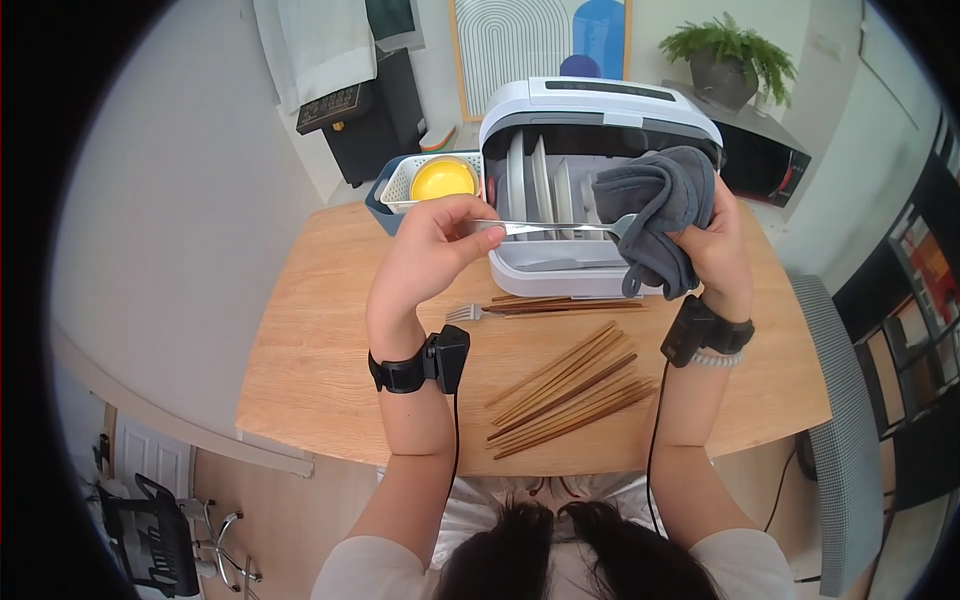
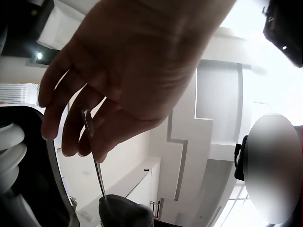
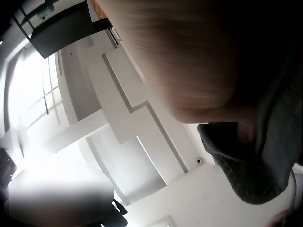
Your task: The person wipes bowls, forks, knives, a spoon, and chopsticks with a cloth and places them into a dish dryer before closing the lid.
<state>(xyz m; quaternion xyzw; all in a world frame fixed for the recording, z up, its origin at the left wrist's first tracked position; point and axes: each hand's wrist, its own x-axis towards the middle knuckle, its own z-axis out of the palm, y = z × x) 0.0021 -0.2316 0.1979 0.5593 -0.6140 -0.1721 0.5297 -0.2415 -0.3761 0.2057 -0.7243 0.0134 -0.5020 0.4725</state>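
My left hand (image 1: 425, 250) pinches the handle end of a metal spoon (image 1: 560, 227) between thumb and fingers. The spoon is held level, above the table and in front of the dish box. Its bowl lies against a folded dark grey cloth (image 1: 660, 190), which my right hand (image 1: 722, 250) grips from the right side. From the left wrist, the spoon handle (image 2: 97, 165) runs down from the fingertips to the cloth (image 2: 124, 213). In the right wrist view the cloth (image 3: 255, 177) hangs below the hand, and most of the fingers are hidden.
A white dish box (image 1: 510, 270) with upright plates (image 1: 541, 180) stands at the back. Left of it, a basket (image 1: 398, 185) holds a yellow bowl (image 1: 445, 179). Several wooden chopsticks (image 1: 560, 390) lie on the table (image 1: 330, 330), with a fork (image 1: 464, 313) farther back.
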